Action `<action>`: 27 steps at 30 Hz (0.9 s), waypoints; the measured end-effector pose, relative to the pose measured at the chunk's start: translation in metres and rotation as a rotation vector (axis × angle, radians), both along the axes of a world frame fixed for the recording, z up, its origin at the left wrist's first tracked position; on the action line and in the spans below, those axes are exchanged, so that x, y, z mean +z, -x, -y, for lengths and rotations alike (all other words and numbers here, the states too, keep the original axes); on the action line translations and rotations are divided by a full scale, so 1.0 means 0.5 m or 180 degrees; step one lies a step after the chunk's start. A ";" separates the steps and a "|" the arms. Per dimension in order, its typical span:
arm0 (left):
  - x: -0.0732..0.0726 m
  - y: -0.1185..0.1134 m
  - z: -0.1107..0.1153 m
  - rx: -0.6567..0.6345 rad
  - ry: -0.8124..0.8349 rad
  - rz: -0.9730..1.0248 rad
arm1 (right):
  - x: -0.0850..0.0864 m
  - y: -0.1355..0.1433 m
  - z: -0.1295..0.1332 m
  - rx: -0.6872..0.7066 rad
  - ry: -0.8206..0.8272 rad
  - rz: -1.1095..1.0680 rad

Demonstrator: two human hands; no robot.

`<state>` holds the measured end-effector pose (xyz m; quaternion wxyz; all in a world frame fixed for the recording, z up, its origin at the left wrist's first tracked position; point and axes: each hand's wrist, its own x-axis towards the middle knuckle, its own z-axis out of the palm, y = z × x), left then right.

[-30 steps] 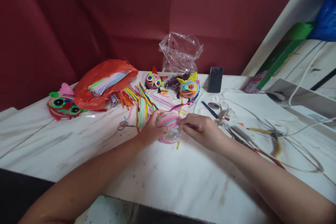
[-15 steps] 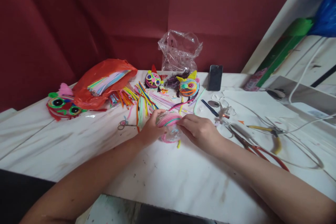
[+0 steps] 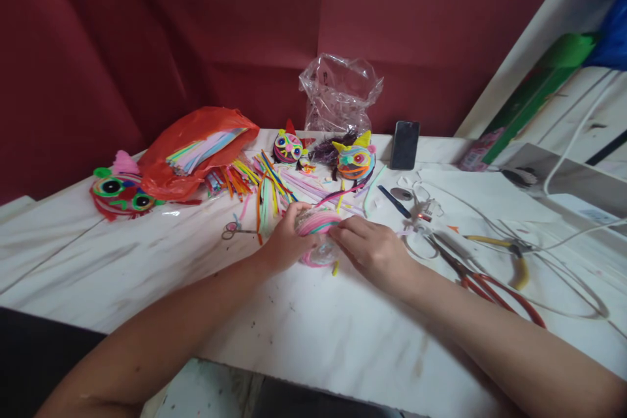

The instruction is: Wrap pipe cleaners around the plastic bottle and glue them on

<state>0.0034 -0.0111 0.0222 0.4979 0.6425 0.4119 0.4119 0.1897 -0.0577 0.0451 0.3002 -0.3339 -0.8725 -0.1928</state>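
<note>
The left hand curls partly closed around the left side of a pink-striped ball, its fingers mostly hidden behind. Opposite, the right hand bunches its fingertips against the ball's right side; whether they pinch a strip, I cannot tell. Between the hands, a yellow strip's end pokes out below. Left of the left hand, small scissors have indistinct tips.

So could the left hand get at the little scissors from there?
Probably yes: the little scissors lie on the table just left of the left hand, with nothing seen covering their handles. But that hand is holding the pink ball, so it would likely have to let go first.
</note>
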 end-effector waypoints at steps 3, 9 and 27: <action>-0.004 -0.002 -0.003 0.0194 0.0126 0.0088 | -0.003 -0.001 -0.005 -0.0021 0.0417 -0.0472; -0.018 0.001 -0.016 0.0449 0.0021 0.0202 | -0.011 -0.005 -0.012 0.0073 0.0806 -0.1033; -0.009 -0.001 -0.004 0.0451 -0.0373 -0.0345 | -0.020 0.013 -0.016 -0.0218 0.1654 -0.1956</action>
